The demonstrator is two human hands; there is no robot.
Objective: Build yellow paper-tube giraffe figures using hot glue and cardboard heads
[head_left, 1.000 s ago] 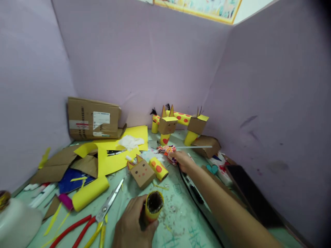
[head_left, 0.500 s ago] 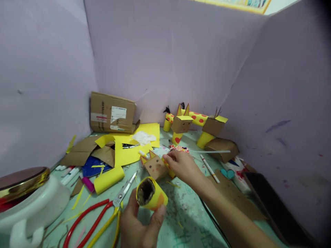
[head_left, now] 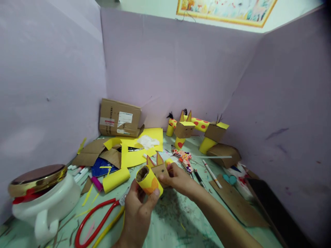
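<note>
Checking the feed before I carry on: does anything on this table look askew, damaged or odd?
Mostly craft clutter. The second giraffe figure at the back lacks the ears the first giraffe figure has. Torn cardboard pieces lie across the yellow paper. The left hand holds a yellow tube; the right hand holds an eared box head.

The left hand covers the near end of the yellow tube; the right hand hides the lower part of the cardboard head; the scissors run behind the left hand, blades unseen; the jar is cut by the left edge; the label on the box is too small to read; the picture is cut off at the top.
</note>
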